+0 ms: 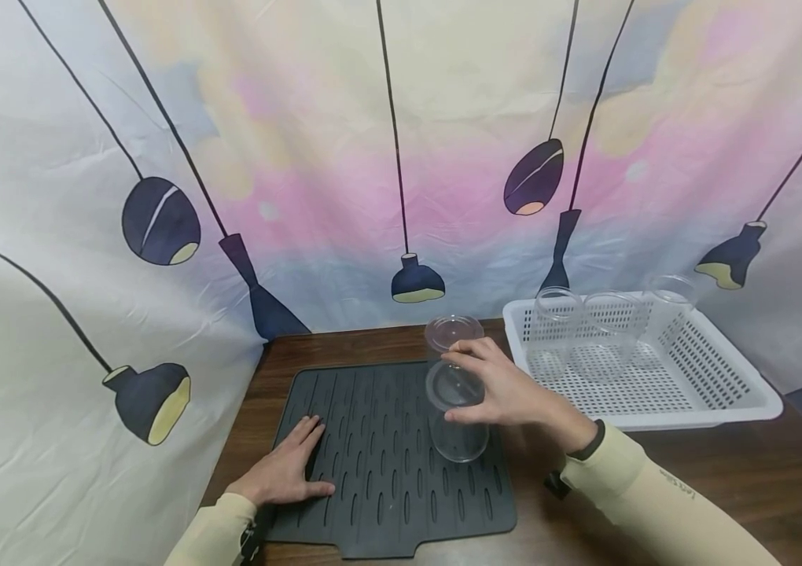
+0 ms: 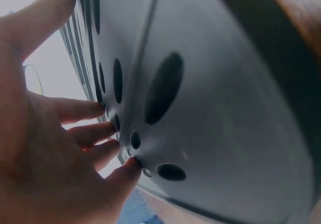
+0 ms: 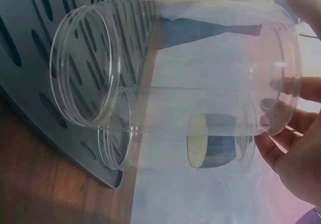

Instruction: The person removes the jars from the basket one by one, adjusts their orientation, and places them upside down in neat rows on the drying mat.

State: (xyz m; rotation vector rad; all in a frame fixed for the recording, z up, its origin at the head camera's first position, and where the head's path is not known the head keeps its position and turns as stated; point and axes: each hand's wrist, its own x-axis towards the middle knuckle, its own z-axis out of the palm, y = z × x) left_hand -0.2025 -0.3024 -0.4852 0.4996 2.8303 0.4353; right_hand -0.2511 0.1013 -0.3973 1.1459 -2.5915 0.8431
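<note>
My right hand (image 1: 503,385) holds a clear plastic jar (image 1: 459,442) by its upper end, fingers on the far side and thumb on the near side. Upside down, this jar has its ringed mouth toward the grey ridged mat (image 1: 373,503); whether it fully touches the mat I cannot tell. A second clear jar (image 1: 452,330) stands just behind it, also mouth down in the right wrist view. On the mat's left side, my left hand (image 1: 282,465) rests with fingers spread. In the left wrist view its fingertips touch the slotted mat surface (image 2: 215,113).
A white perforated basket (image 1: 719,413) stands at the right, with clear jars (image 1: 606,338) toward its left and back. The mat lies on a dark wood table (image 1: 656,487). Behind the table hangs a cloth (image 1: 330,157) printed with lamps.
</note>
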